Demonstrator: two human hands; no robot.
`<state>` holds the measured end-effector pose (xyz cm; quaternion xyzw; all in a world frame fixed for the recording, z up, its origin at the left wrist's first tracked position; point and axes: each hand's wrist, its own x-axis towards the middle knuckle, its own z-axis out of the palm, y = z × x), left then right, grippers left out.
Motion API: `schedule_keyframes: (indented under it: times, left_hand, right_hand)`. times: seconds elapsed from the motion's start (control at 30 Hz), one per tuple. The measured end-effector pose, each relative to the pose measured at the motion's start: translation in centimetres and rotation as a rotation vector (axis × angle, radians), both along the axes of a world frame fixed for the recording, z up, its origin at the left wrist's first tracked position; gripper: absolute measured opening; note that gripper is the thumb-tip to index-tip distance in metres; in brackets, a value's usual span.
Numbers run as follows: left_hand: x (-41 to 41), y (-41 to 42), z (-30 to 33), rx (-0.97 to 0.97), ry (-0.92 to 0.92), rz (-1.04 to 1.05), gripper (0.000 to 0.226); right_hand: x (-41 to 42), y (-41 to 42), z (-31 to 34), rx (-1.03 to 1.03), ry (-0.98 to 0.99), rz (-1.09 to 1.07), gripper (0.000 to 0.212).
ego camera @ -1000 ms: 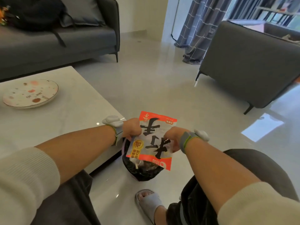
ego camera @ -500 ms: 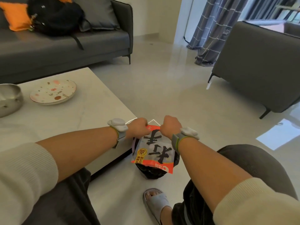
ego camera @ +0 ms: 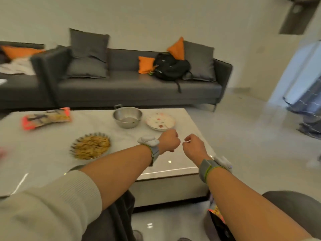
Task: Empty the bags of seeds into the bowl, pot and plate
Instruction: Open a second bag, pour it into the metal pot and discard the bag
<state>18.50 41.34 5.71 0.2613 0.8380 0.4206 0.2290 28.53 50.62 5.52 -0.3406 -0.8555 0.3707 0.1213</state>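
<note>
My left hand (ego camera: 169, 140) and my right hand (ego camera: 193, 145) hover side by side over the near right part of the white table (ego camera: 43, 159), both curled into fists with nothing in them. A patterned bowl (ego camera: 91, 145) full of seeds sits left of my left forearm. Behind the hands stand a steel pot (ego camera: 127, 117) and a speckled plate (ego camera: 160, 121); both look nearly bare inside. A full orange seed bag (ego camera: 46, 117) lies at the table's far left. An orange bag (ego camera: 216, 210) pokes out of the black bin (ego camera: 218, 225) under my right forearm.
A dark grey sofa (ego camera: 135, 87) with cushions and a black backpack (ego camera: 171, 67) runs behind the table. Glossy floor stretches to the right toward curtains (ego camera: 307, 112). My knees and a slipper are at the bottom edge.
Both hands let go of the orange bag, which now sits in the bin, and rose over the table. The view swung left and up to take in the whole table.
</note>
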Motion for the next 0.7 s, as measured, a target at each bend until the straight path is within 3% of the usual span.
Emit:
schedule_keyframes:
  times: [0.13,0.37,0.47,0.63,0.7]
  left_hand:
    - [-2.3,-6.5,1.6,-0.134,0.111,0.090,0.030]
    - [-6.2,-18.7,2.5,-0.283,0.215,0.337,0.022]
    - [-8.4,-24.5,3.1,-0.202,0.246,0.543,0.020]
    - [-10.4,-31.7,0.8,0.015,0.197,0.845,0.019]
    - [-11.8,-35.1,-0.7,0.015,0.168,0.893,0.017]
  right_hand:
    - [-5.0,-5.2,-0.1,0.041,-0.067,0.162,0.037]
    - [-13.1,-16.9,-1.1,0.041,-0.063,0.436,0.028]
    - [-17.0,-22.8,-0.9,-0.009,0.016,0.523,0.016]
    - [-19.9,-29.0,-0.2,-0.075,0.172,0.578,0.021]
    - [-21.5,-32.1,-0.6,-0.091,0.215,0.624,0.021]
